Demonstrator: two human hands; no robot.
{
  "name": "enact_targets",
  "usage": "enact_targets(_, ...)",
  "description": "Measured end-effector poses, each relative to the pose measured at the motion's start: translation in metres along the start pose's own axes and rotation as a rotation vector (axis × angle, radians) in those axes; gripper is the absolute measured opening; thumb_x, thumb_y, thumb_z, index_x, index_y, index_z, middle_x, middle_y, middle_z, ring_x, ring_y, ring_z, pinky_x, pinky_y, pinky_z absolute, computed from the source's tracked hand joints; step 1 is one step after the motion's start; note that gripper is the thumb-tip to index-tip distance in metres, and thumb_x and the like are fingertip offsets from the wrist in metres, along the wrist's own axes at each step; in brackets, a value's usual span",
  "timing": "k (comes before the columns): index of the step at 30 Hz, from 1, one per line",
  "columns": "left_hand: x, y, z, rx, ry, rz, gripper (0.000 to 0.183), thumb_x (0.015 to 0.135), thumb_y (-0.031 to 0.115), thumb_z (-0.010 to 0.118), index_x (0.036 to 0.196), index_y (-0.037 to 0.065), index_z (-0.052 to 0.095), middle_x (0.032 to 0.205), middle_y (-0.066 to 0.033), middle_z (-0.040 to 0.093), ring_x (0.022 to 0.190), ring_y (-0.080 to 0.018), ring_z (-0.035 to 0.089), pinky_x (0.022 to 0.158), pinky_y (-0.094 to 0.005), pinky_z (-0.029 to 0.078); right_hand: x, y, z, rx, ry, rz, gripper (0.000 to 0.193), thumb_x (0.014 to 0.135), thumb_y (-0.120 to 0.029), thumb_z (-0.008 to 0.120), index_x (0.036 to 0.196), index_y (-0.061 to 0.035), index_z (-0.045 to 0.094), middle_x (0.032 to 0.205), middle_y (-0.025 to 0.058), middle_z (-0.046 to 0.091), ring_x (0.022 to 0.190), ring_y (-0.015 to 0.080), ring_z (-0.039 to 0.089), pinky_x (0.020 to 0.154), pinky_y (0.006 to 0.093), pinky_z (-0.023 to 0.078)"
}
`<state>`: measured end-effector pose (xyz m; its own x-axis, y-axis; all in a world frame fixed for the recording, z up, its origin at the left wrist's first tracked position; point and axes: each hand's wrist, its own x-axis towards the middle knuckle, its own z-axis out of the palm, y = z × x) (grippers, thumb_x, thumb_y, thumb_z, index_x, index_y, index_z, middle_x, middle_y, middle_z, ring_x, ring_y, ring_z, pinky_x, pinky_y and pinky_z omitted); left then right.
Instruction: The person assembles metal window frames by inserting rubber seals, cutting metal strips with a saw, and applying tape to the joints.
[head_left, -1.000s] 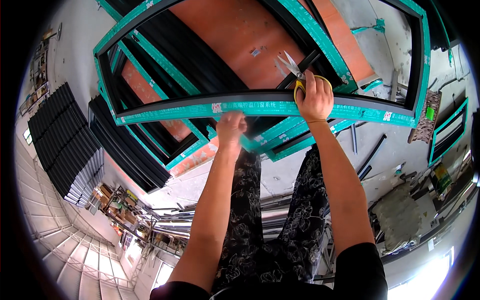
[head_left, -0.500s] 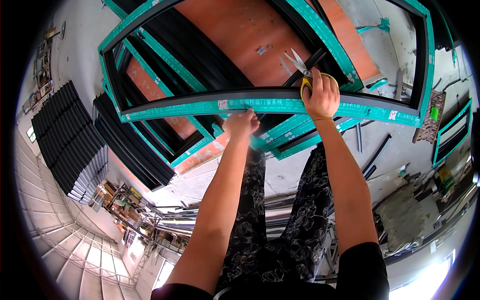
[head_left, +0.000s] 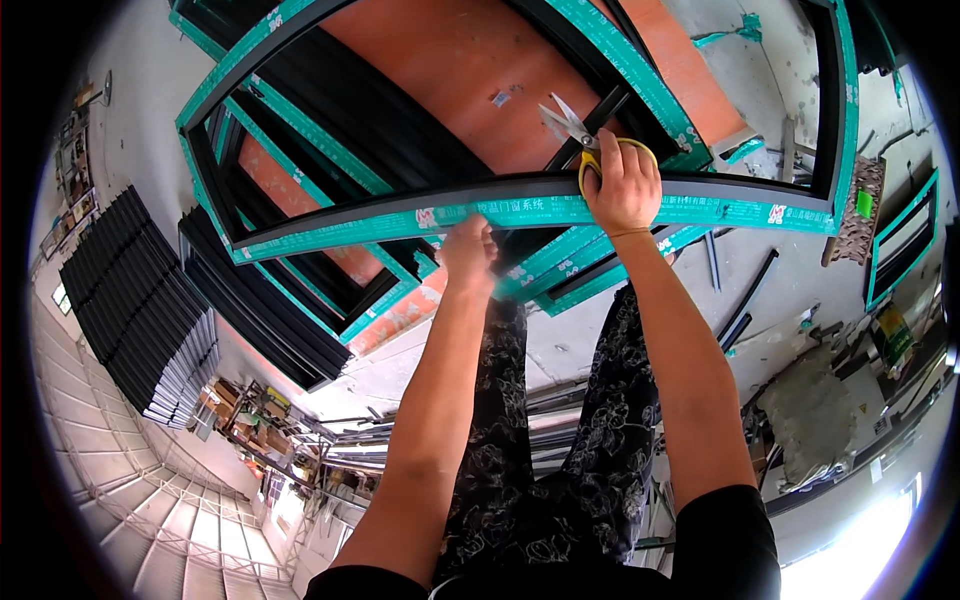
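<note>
A large rectangular window frame [head_left: 360,228], dark with green printed protective film, spans the view, its near bar bowed by the lens. Yellow-handled scissors [head_left: 571,124] are in my right hand [head_left: 627,188], blades apart and pointing away to the left. That hand also rests on the near bar, right of its middle. My left hand [head_left: 467,250] is at the lower edge of the same bar, fingers curled in and partly smeared by motion. Beside those fingers is a dark blur; whatever they pinch, if anything, I cannot make out.
More green-filmed frames [head_left: 590,250] lie beneath, over an orange-red surface [head_left: 440,65]. Stacked black profiles [head_left: 135,310] stand at left. A smaller green frame [head_left: 903,238] is at far right, beside a brown woven-looking block [head_left: 857,212]. Loose dark bars [head_left: 752,300] lie on the floor.
My view has shifted slightly, so the frame and both hands appear further left. My left hand has dropped a little from the bar's face. The scissors stay in my right hand.
</note>
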<state>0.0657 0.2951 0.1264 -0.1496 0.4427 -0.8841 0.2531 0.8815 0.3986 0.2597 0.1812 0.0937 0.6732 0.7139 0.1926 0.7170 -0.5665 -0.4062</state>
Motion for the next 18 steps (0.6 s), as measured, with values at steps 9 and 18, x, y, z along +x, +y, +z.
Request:
enact_targets(9, -0.01, 0.025, -0.032, 0.597, -0.182, 0.694, 0.017, 0.083, 0.014, 0.074, 0.086, 0.004, 0.061, 0.081, -0.0047, 0.06, 0.071, -0.0155, 0.058, 0.062, -0.0284, 0.047, -0.005, -0.002, 0.007, -0.01, -0.036, 0.039, 0.051, 0.074, -0.022, 0.068, 0.123, -0.0112, 0.058, 0.098, 0.0095, 0.063, 0.092, 0.0305, 0.06, 0.082, 0.0415, 0.05)
enact_targets(18, 0.001, 0.059, -0.02, 1.63, -0.514, 1.59, 0.019, 0.063, 0.007, 0.068, 0.08, 0.007, 0.058, 0.09, -0.0057, 0.056, 0.09, -0.0258, 0.057, 0.075, -0.0383, 0.051, -0.004, -0.002, 0.007, 0.011, -0.006, 0.023, 0.051, 0.074, -0.021, 0.067, 0.123, -0.0111, 0.058, 0.098, 0.0089, 0.063, 0.092, 0.0303, 0.061, 0.081, 0.041, 0.051)
